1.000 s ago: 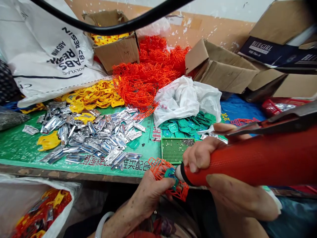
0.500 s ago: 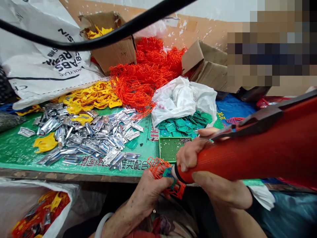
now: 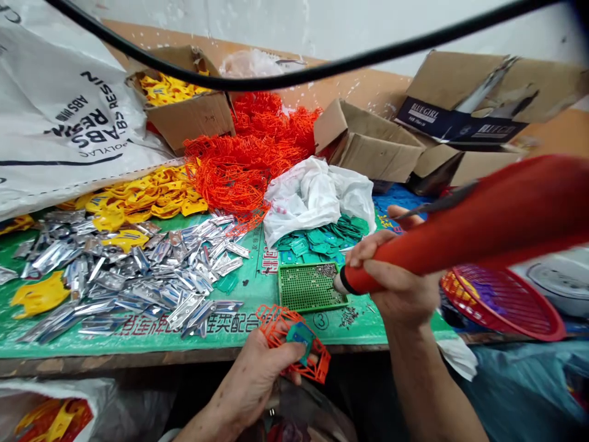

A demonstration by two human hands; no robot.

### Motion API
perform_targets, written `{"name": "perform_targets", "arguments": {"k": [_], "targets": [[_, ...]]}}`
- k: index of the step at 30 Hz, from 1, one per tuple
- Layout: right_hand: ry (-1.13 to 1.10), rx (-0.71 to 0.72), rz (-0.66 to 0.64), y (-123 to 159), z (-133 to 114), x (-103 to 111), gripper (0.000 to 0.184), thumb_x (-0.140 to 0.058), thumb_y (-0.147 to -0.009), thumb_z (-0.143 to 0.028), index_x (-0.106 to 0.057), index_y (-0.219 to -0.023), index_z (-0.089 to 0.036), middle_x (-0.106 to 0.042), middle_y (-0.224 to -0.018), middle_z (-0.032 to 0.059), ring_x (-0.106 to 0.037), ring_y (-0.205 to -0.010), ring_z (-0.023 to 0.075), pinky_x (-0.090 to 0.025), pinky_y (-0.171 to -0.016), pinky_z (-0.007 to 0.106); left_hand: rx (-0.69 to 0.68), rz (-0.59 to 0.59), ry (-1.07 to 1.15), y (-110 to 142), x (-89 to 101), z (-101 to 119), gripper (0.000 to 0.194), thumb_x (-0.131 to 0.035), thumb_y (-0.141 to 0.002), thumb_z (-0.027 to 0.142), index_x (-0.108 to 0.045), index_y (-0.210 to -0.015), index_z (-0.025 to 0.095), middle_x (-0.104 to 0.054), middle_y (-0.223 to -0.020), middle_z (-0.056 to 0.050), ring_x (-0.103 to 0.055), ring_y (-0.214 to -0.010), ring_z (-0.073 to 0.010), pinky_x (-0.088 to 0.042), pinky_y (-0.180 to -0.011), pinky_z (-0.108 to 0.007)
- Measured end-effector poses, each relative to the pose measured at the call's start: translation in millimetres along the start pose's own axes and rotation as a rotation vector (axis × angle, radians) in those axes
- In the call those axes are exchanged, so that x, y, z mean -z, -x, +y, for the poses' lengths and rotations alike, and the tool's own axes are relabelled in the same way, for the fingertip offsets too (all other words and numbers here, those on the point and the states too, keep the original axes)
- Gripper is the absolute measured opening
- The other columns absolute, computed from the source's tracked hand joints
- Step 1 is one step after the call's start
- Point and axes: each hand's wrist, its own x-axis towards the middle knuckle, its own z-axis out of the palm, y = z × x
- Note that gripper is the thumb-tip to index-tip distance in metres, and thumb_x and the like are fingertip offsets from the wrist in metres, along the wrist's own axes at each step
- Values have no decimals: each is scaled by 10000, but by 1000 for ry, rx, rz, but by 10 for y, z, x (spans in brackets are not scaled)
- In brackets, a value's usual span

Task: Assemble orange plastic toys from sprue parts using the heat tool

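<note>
My left hand (image 3: 257, 374) pinches an orange plastic lattice piece (image 3: 317, 368) with a small green plastic plate (image 3: 301, 341) lying against it, thumb on top. My right hand (image 3: 400, 282) is wrapped around the front of a long red power screwdriver (image 3: 483, 215). The driver's tip points down-left at the right side of a green gridded tray (image 3: 308, 294), over small dark metal bits (image 3: 329, 270). Whether the tip touches them I cannot tell. Some loose screws (image 3: 350, 317) lie on the table just right of the tray.
Silver metal plates (image 3: 151, 276) and yellow plastic parts (image 3: 151, 196) are heaped at left. Orange lattice pieces (image 3: 248, 159) pile up behind. A white plastic bag (image 3: 317, 196) sits over green plates (image 3: 326, 236). Cardboard boxes (image 3: 381, 141) and a red basket (image 3: 547, 319) stand right. A black cable (image 3: 285, 80) crosses above.
The driver's tip has come off the green plate in my left hand and moved up and right to the tray. The view has swung right, showing more boxes and the red basket.
</note>
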Motion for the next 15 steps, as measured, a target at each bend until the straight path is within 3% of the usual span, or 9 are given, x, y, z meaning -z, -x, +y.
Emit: {"name": "perform_targets", "arguments": {"k": [2, 4, 8, 15], "targets": [[83, 26, 34, -83, 126, 97, 203, -732, -613, -111, -649, -761, -223, -637, -651, -47, -578, -554, 136, -518, -596, 335, -8, -13, 21, -9, -1, -4, 111, -735, -730, 261, -688, -780, 174, -676, -725, -13, -618, -661, -145, -467, -490, -190], [139, 27, 17, -111, 259, 185, 133, -725, -630, -115, -638, -675, -205, -637, -643, -35, -582, -553, 138, -523, -611, 348, -5, -24, 36, -19, -12, 7, 125, -742, -722, 272, -694, -779, 172, -671, -720, -11, -608, -645, -138, -468, -490, -190], [169, 31, 32, -93, 416, 275, 105, -729, -648, -132, -649, -653, -199, -639, -638, -30, -589, -559, 144, -524, -612, 354, 25, -26, 40, -20, -27, 36, 140, -745, -725, 269, -695, -799, 162, -682, -722, -21, -602, -622, -130, -454, -479, -184], [159, 43, 52, -122, 481, 262, 156, -727, -636, -119, -614, -700, -205, -642, -633, -43, -594, -543, 143, -514, -582, 339, 31, -19, 47, 7, -12, 32, 146, -746, -744, 280, -687, -836, 184, -691, -754, -7, -620, -641, -129, -446, -486, -184]]}}
